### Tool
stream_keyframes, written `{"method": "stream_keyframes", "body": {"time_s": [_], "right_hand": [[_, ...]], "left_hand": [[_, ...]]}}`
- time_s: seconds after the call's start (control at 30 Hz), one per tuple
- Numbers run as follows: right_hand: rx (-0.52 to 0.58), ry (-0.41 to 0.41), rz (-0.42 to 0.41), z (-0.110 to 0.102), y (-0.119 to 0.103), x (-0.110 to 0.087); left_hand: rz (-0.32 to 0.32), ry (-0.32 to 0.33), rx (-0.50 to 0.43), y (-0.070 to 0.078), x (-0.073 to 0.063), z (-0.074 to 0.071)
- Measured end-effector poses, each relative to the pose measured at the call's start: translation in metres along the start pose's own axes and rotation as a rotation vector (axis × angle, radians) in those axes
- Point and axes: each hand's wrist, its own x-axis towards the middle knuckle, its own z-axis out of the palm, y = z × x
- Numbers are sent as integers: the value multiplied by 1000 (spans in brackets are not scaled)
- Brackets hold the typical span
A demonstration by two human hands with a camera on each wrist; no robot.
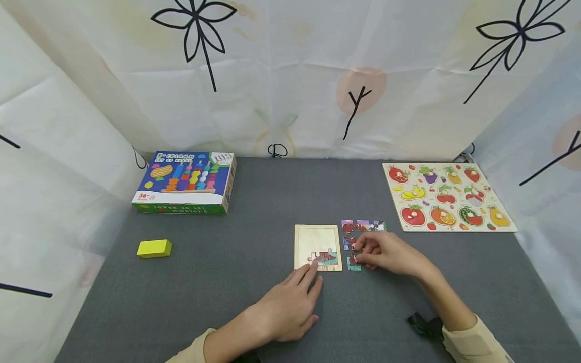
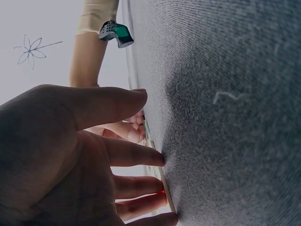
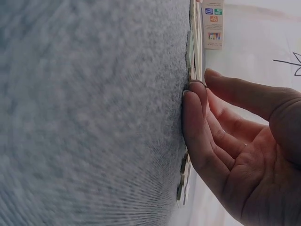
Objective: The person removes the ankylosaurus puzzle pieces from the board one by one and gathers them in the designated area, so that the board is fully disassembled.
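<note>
A shallow wooden puzzle tray (image 1: 316, 237) lies on the table, with a few joined jigsaw pieces (image 1: 328, 257) in its lower right corner. My left hand (image 1: 290, 302) rests at the tray's near edge, fingers extended and the index fingertip over the joined pieces. In the left wrist view its fingertips (image 2: 157, 157) touch the cloth and the tray's edge. Loose jigsaw pieces (image 1: 348, 226) lie in rows right of the tray, partly hidden under my right hand (image 1: 386, 253). That hand's thumb and curled fingers pinch a puzzle piece; its thin edge shows in the right wrist view.
A blue bead-stacking toy box (image 1: 186, 176) stands at the back left, with a yellow block (image 1: 154, 248) in front of it. A fruit puzzle board (image 1: 447, 196) lies at the back right. Printed white curtains (image 1: 290, 75) enclose the grey table (image 1: 218, 242).
</note>
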Motion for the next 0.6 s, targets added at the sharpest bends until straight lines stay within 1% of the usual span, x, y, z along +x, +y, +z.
{"method": "stream_keyframes", "body": {"time_s": [0.13, 0.3, 0.6], "right_hand": [[-22, 5, 13, -2, 1, 0], [4, -3, 3, -2, -1, 1], [44, -22, -83, 6, -8, 8]], "left_hand": [[5, 4, -5, 0, -1, -1], [6, 4, -4, 0, 0, -1], [6, 6, 5, 0, -1, -2]]}}
